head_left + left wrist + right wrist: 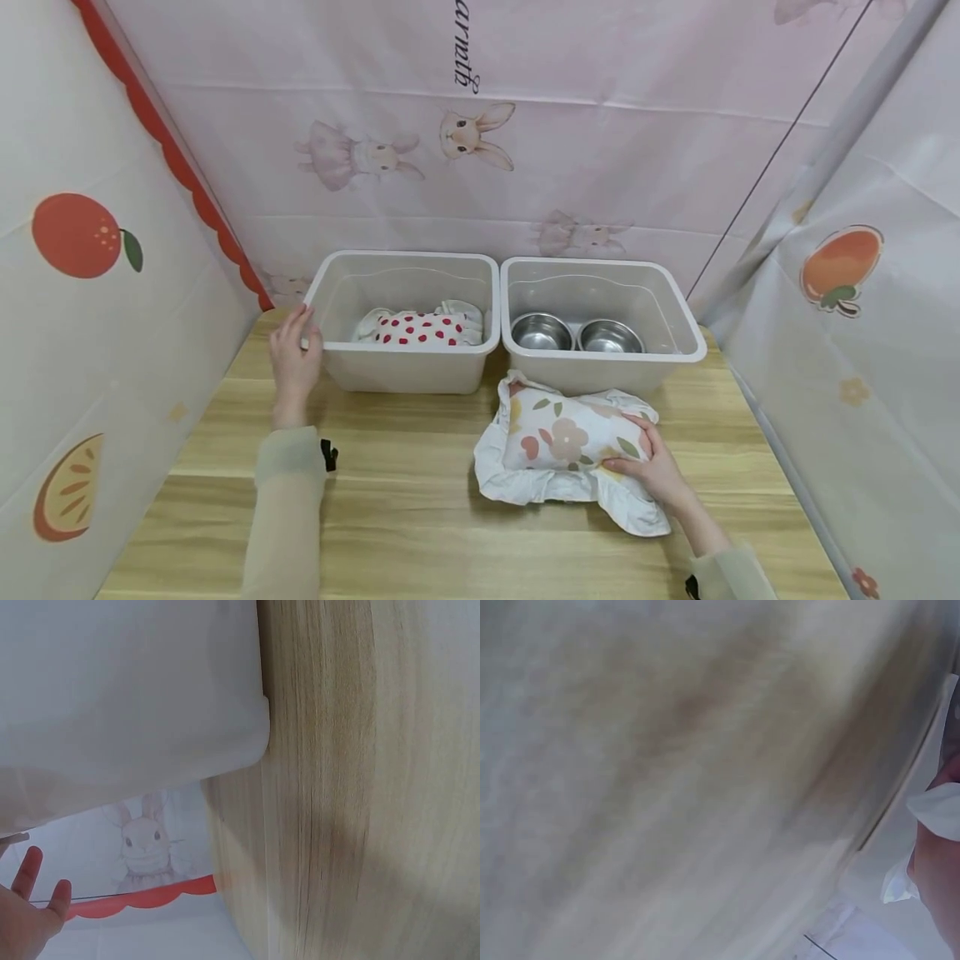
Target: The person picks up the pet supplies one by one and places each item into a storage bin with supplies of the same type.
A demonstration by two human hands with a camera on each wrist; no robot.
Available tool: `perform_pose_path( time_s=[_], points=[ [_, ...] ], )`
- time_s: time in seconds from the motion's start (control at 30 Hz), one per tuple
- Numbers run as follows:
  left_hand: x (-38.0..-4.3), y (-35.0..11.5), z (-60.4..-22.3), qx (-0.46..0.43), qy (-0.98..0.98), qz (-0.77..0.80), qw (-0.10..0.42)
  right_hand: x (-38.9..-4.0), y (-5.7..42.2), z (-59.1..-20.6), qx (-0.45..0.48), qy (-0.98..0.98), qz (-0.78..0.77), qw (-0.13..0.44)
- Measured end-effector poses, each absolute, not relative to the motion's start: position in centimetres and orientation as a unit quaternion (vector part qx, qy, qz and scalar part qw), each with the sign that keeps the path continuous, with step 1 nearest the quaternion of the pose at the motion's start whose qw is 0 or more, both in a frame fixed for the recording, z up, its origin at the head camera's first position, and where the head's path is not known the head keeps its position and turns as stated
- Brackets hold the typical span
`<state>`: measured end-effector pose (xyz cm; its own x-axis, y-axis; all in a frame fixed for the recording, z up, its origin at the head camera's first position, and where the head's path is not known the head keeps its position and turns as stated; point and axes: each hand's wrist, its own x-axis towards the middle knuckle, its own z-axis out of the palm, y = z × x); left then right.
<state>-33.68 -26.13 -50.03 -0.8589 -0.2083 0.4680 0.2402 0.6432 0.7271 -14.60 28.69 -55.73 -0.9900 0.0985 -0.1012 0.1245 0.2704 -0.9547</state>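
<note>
My left hand (295, 354) is at the front left corner of a white plastic bin (405, 371), thumb and index finger on either side of the rim; its other fingers (58, 900) spread outside the wall in the left wrist view. Inside lies a small white pillow with red strawberry-like spots (420, 328). My right hand (656, 471) grips the right end of a ruffled floral pillow (566, 437), thumb on the near side and fingers on the far side. That pillow is tilted against the front of a second white bin (600, 371), overlapping its lower wall.
Two metal bowls, a left one (542, 332) and a right one (611, 337), sit side by side in the right bin. Both bins stand at the back of the wooden table (405, 525). Printed cloth walls (600, 150) enclose the back and both sides.
</note>
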Motion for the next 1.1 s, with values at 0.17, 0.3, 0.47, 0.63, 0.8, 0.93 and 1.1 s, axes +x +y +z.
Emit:
perform_pose_path(
  time_s=[0.17, 0.3, 0.47, 0.63, 0.8, 0.93, 1.1],
  points=[
    [-33.8, -26.0, -50.0, -0.008, -0.869, -0.423, 0.257, -14.3, 28.6, -54.2, 0.059, 0.8, -0.597, 0.002],
    [-33.9, -26.0, -49.9, -0.004, -0.871, -0.424, 0.249, -14.4, 28.7, -53.4, 0.056, 0.802, -0.594, 0.002],
    [-34.0, -26.0, -49.8, -0.005, -0.872, -0.422, 0.247, -14.6, 28.8, -52.8, 0.056, 0.803, -0.593, 0.006],
    [-33.8, -26.1, -49.8, -0.004, -0.871, -0.424, 0.249, -14.5, 28.7, -52.2, 0.056, 0.811, -0.582, 0.011],
    [-33.7, -26.2, -49.9, -0.004, -0.869, -0.425, 0.254, -14.4, 28.7, -51.6, 0.039, 0.806, -0.59, 0.017],
    [-33.6, -26.2, -49.9, -0.005, -0.869, -0.424, 0.256, -14.4, 28.7, -51.3, 0.023, 0.805, -0.593, 0.016],
    [-33.6, -26.2, -49.8, -0.005, -0.869, -0.426, 0.252, -14.1, 28.5, -50.8, 0.019, 0.811, -0.585, 0.018]
  ],
)
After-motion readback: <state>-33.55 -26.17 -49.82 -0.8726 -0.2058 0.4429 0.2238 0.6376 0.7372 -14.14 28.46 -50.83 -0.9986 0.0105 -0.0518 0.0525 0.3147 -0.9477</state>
